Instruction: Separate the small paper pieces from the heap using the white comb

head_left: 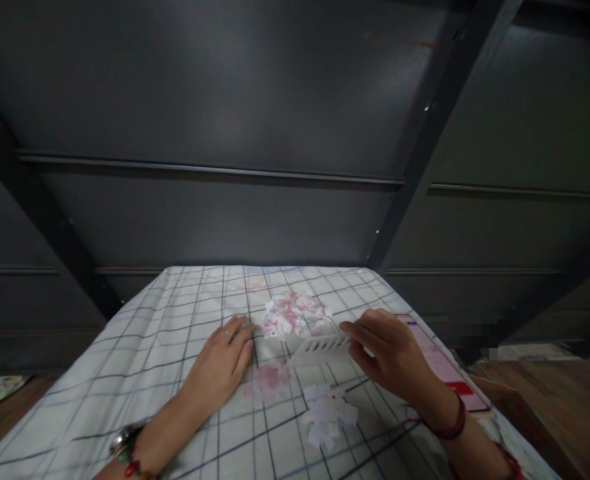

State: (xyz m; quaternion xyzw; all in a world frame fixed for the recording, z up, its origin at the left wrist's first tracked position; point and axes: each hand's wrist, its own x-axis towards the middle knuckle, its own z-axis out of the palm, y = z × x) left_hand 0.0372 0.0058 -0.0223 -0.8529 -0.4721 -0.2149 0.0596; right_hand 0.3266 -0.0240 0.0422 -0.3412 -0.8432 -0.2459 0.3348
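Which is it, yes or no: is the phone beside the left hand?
No, the phone lies beside the right hand.

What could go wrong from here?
The phone lies near the table's right edge, beside the right hand; a careless sweep of that arm might knock it off. The pink-marked white pile could perhaps stain the checked cloth, which already bears a pink patch. The loose-looking white scraps nearer the person might get scattered if brushed.

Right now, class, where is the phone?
In the head view, the phone lies right of centre, near the right edge of the cloth, just right of the right hand.
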